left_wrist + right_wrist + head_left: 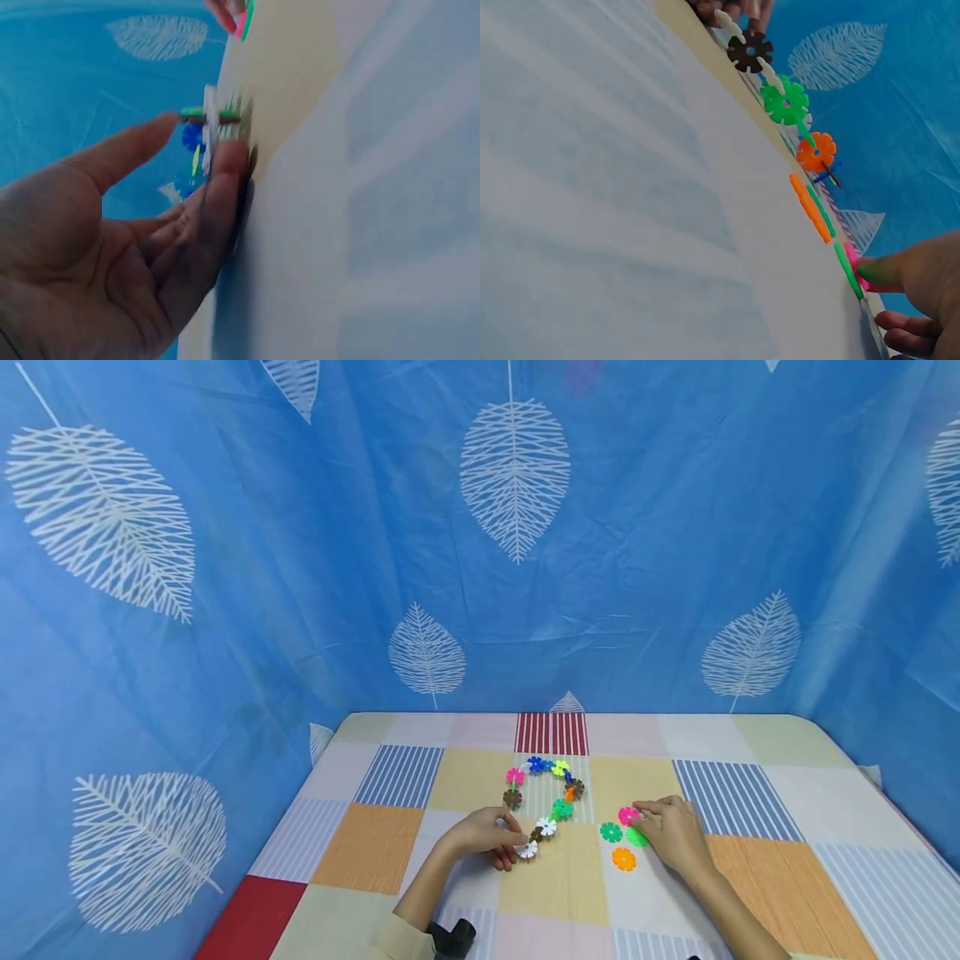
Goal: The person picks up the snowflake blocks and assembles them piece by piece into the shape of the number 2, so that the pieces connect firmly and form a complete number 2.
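A curving chain of interlocking flower-shaped plastic discs in several colours lies on the patchwork cloth. At its near end, my left hand pinches the white disc between thumb and fingers; a brown disc is slotted beside it. My right hand is at the loose discs, its thumb and forefinger on a pink disc. A light green disc lies partly under that hand. Close by are a darker green disc and an orange disc.
The patchwork cloth covers the table. Blue curtains with white leaf prints stand behind it and at both sides. A black strap mount sits on the left wrist.
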Action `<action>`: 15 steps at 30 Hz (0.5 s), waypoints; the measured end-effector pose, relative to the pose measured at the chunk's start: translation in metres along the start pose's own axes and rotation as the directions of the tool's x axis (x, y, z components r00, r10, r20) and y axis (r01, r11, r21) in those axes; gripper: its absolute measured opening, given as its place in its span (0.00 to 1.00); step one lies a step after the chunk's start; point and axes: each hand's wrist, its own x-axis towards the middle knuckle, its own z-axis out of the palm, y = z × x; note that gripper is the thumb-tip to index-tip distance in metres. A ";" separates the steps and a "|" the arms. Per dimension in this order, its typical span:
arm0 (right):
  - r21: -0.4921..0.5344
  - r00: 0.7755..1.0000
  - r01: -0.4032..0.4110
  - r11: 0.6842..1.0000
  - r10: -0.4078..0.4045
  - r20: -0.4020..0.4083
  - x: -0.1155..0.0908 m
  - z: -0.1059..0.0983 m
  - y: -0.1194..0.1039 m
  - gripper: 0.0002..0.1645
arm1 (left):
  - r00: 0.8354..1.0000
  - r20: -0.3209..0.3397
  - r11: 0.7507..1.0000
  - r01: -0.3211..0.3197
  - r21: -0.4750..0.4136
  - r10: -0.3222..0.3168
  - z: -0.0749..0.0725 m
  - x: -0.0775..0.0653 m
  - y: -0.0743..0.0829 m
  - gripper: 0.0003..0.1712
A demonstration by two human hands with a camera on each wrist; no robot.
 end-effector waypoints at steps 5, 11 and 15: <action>0.020 1.000 0.000 1.000 0.001 -0.017 0.004 0.002 0.004 0.12 | 0.998 0.060 0.997 0.007 -0.070 -0.003 0.008 0.003 -0.003 0.10; 0.098 0.996 -0.074 0.992 0.070 0.047 0.010 -0.004 0.007 0.10 | 0.997 0.078 0.996 -0.017 -0.093 0.024 0.010 0.007 -0.008 0.07; 0.126 0.988 -0.126 0.984 0.113 0.106 0.010 -0.009 0.011 0.08 | 0.995 0.102 0.991 -0.009 -0.133 0.023 0.010 0.007 -0.010 0.07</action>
